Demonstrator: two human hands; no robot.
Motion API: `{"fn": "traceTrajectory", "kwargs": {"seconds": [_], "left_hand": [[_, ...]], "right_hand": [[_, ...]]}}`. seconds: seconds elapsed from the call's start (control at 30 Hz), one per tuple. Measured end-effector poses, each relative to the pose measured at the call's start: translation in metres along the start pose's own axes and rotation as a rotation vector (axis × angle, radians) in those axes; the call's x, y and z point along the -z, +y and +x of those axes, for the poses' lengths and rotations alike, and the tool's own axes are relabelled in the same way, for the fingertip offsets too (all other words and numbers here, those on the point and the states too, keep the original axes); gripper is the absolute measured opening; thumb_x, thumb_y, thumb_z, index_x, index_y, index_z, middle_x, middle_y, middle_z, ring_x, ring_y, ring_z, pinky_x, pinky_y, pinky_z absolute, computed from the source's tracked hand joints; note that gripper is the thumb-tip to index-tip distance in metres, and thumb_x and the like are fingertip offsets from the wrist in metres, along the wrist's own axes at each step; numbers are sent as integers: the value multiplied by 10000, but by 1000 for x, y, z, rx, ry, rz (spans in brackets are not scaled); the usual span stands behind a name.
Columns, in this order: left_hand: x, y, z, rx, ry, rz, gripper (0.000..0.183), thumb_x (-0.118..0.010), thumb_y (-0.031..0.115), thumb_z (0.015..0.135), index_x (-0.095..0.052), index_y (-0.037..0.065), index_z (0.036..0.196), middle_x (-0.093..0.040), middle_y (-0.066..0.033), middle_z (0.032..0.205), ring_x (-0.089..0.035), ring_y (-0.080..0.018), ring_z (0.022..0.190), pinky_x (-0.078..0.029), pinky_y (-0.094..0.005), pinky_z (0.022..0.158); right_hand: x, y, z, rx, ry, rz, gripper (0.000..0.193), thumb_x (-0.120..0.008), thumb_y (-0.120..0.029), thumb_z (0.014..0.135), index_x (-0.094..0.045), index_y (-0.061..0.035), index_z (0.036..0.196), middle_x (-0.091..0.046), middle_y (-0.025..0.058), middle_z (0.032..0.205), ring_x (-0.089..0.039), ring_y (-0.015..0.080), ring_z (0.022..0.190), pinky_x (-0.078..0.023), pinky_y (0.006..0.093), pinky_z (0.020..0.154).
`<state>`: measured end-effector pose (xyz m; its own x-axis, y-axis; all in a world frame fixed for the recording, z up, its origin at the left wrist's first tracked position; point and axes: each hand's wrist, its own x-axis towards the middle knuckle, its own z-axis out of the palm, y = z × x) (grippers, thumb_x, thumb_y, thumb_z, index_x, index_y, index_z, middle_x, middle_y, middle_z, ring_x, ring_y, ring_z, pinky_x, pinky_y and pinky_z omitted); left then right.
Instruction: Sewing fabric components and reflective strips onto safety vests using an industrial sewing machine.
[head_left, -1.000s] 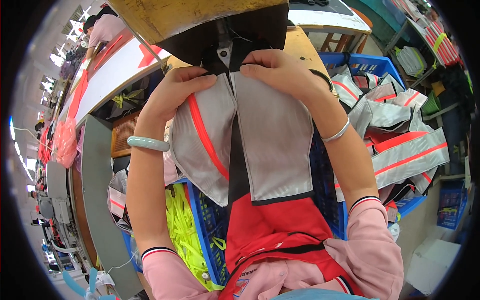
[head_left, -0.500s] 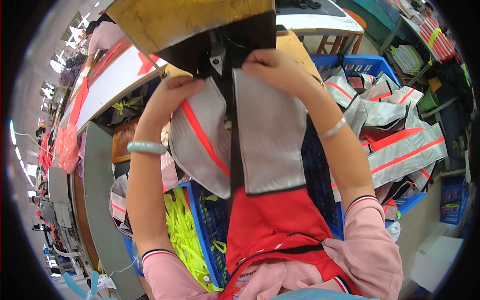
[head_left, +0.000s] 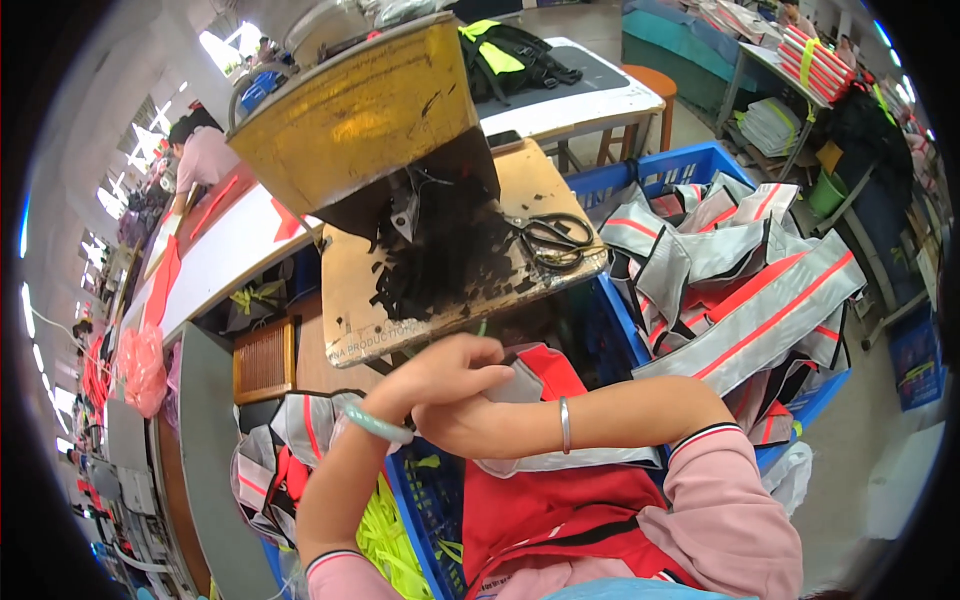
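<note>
My two hands cross low in front of me, at the near side of a wooden work board (head_left: pixel 352 282). My left hand (head_left: pixel 447 372) lies over the right, its fingers curled; what they hold is hidden. Beneath it reaches my right hand (head_left: pixel 462 425), bent inward, its fingers mostly covered. Next to both hands, over the red apron (head_left: pixel 560 500), lies a grey reflective fabric piece (head_left: pixel 520 385) with a red patch (head_left: pixel 550 372). Black scraps (head_left: pixel 440 270) cover the board's middle below a small metal cutter part (head_left: pixel 404 218). Black-handled scissors (head_left: pixel 560 240) rest on the board's right side.
A yellow metal box-like hood (head_left: pixel 350 105) overhangs the board. On the right, a blue crate (head_left: pixel 720 155) is heaped with grey and red strips (head_left: pixel 760 310). Neon yellow strips (head_left: pixel 385 540) fill a crate at lower left. A person (head_left: pixel 205 160) bends over a table farther left.
Both hands have come down from beneath the hood toward my lap and crossed, bringing grey fabric with them. The board, black scraps and scissors now show.
</note>
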<state>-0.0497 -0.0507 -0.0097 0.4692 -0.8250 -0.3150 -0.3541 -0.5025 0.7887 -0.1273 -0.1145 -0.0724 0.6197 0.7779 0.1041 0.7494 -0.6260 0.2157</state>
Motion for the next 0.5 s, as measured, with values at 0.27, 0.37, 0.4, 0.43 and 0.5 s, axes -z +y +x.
{"fn": "traceTrajectory", "kwargs": {"seconds": [0.27,0.37,0.4,0.43,0.5], "left_hand": [[-65,-41,-101,-38,591,88,310,-638,112,837,-592,1,1123,-629,-131,1010,-604,-235,933,-467,-324,830],[-83,-29,-114,106,753,-59,253,-641,68,822,-626,9,1068,-646,-118,905,-625,-220,810,-482,-291,735],[-81,-16,-113,30,825,-52,238,-643,54,815,-636,11,1049,-643,-117,863,-624,-210,768,-479,-281,702],[-77,-3,-111,-47,892,-47,225,-645,41,807,-646,13,1030,-641,-115,821,-623,-199,726,-477,-272,669],[-61,16,-114,-97,899,151,240,-672,48,788,-654,18,1026,-632,-133,777,-599,-218,672,-463,-297,612]], "right_hand": [[12,52,-44,-177,254,741,162,-595,-232,793,-574,-72,804,-623,120,659,-633,321,644,-487,438,572],[37,53,-56,-109,306,786,167,-611,-249,818,-581,-84,828,-620,107,682,-621,309,652,-472,426,589],[43,57,-61,-112,305,781,167,-611,-249,818,-581,-84,828,-620,107,682,-621,309,652,-472,426,589],[49,64,-66,-120,372,852,201,-615,-278,821,-584,-80,837,-623,104,701,-616,315,681,-468,424,617],[66,80,-75,-121,388,980,262,-634,-340,822,-605,-86,880,-626,99,775,-604,311,758,-457,410,698]]}}
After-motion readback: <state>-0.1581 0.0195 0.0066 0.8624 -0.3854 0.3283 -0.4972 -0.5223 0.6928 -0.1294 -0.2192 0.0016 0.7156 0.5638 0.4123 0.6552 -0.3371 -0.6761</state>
